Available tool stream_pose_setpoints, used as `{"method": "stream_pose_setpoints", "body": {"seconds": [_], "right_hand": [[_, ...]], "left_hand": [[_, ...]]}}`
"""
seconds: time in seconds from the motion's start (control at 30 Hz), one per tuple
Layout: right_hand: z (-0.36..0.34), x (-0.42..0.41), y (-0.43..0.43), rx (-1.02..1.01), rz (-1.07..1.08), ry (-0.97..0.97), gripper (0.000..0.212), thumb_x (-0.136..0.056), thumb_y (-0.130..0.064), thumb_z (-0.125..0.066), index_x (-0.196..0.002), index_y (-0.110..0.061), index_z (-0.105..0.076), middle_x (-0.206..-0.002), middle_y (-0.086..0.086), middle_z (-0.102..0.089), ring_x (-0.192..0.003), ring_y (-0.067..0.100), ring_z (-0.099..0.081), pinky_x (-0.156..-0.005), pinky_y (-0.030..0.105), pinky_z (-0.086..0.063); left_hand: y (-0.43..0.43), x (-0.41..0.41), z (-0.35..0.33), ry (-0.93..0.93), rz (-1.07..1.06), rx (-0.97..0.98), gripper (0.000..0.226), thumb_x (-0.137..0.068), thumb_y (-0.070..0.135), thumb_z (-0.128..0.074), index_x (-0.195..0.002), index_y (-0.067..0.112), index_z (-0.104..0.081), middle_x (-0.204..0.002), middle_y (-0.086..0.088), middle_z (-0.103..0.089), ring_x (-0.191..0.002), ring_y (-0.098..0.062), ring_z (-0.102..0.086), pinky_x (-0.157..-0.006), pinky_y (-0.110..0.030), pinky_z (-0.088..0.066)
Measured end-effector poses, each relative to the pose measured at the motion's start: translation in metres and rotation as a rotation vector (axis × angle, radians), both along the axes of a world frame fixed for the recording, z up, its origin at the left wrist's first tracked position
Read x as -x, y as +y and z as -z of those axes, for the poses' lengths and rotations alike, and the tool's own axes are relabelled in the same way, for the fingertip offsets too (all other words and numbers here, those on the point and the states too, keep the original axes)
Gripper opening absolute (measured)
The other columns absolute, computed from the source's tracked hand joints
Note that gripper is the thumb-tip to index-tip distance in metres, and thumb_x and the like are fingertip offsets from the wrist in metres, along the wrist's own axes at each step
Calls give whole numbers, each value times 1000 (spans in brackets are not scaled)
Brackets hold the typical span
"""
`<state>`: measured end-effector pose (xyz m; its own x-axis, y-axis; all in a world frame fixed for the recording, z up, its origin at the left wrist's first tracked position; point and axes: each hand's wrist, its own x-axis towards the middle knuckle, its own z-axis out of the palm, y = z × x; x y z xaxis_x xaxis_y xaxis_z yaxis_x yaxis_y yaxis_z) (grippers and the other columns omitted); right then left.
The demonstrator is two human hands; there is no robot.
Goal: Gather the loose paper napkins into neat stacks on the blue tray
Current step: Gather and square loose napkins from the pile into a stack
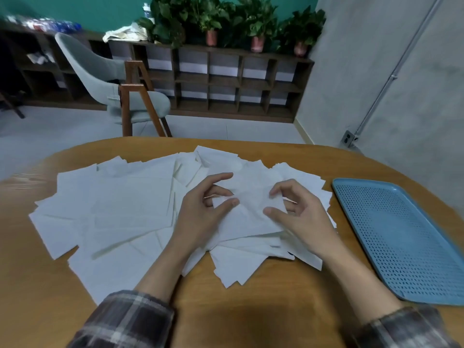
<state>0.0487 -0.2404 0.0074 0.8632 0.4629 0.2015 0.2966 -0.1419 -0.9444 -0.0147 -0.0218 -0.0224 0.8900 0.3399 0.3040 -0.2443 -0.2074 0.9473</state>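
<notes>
place: looks like an office lounge or meeting room
storage: long dark-wood cubby shelf unit along the far wall, most compartments bare
greenery: row of potted plants on top of the shelf
seating: grey upholstered chair with wooden legs
work surface: rounded wooden tabletop
walls: teal wall behind, grey wall at the right with a surface conduit and a socket
floor: pale floor

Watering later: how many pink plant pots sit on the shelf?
3 pink pots atop the shelf: left, middle, right. Foliage further left may hide another.
</notes>
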Motion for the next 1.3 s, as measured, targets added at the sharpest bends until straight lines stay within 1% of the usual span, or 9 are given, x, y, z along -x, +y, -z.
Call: {"method": "stream_pose_setpoints", "body": {"seconds": [0.07, 0.2, 0.37, 0.5, 0.7, 0.83, 1.03, 1.17, 1.3], "right_hand": [[6, -2, -1, 94, -27, -68, 17, -90, -9, -81, -94, -25, -78, -102, -11, -77, -100, 17, -69, -91, 35, -50], [16, -10, 3, 59, 5, -17, 17, -95, -10, -75, -99, -25, -84, -107, -15, -80, -112, 3, -69, -103, 26, -49], [19, -42, 1, -9, 153, -68, 19, -97, -8, -72, -104, -23, -83, -108, -23, -78, -110, -7, -67, -95, 9, -46], [34, -43, -1, -46, 184, -68, 26, -97, -2, -69, -104, -24, -82, -106, -25, -77, -109, -10, -66, -91, 4, -44], [40, -48, -6, -73, 239, -68, 27, -98, -1, -68, -111, -22, -81, -112, -23, -77, -113, -10, -64, -92, 3, -43], [39, -45, -10, -56, 199, -69, 31, -98, 0, -67, -112, -24, -80, -114, -26, -76, -116, -10, -63, -94, 3, -42], [34, -38, -10, -87, 62, -106, 50, -92, 15, -56, -119, -22, -77, -123, -17, -75, -125, 0, -63, -99, 11, -47], [28, -29, -13, -118, -141, -182, 64, -72, 7, -55, -127, -20, -72, -129, -8, -73, -132, 14, -61, -106, 19, -47], [27, -23, -8, 19, -172, -217, 54, -81, 0, -76, -124, -32, -74, -128, -16, -72, -132, 6, -60, -106, 16, -44]], "left_hand": [[-2, -1, -2, -19, 6, -21, 47, -88, 16, -86, -129, 31, -70, -93, 9, -78, -96, -5, -70, -73, -10, -45], [-2, -3, 3, -9, -51, -72, 51, -87, 21, -86, -132, 37, -67, -102, 15, -74, -99, -7, -69, -81, -14, -51], [-8, -1, 14, -55, -55, -376, 55, -79, 30, -93, -123, 29, -60, -121, 19, -62, -117, -10, -63, -91, -19, -52], [-11, 1, 23, -55, 90, -671, 45, -73, 47, -95, -107, 32, -69, -127, 19, -53, -124, -9, -57, -99, -26, -49], [-12, 4, 23, -20, 179, -776, 44, -73, 67, -86, -107, 39, -77, -131, 22, -53, -122, -7, -54, -101, -31, -48], [-16, 5, 23, -33, 193, -844, 30, -86, 57, -78, -107, 37, -80, -120, 22, -60, -109, -4, -57, -92, -37, -50], [-21, 7, 16, -99, 110, -649, 9, -97, 31, -74, -102, 25, -78, -103, 18, -71, -100, -9, -68, -84, -32, -54], [-26, 9, 6, -73, 4, -416, 5, -98, 21, -75, -97, 25, -77, -94, 18, -75, -91, -10, -70, -78, -16, -50], [-29, 9, 3, -27, -9, -234, 8, -95, 19, -76, -98, 26, -79, -95, 15, -78, -95, -16, -74, -78, -25, -56]]}}
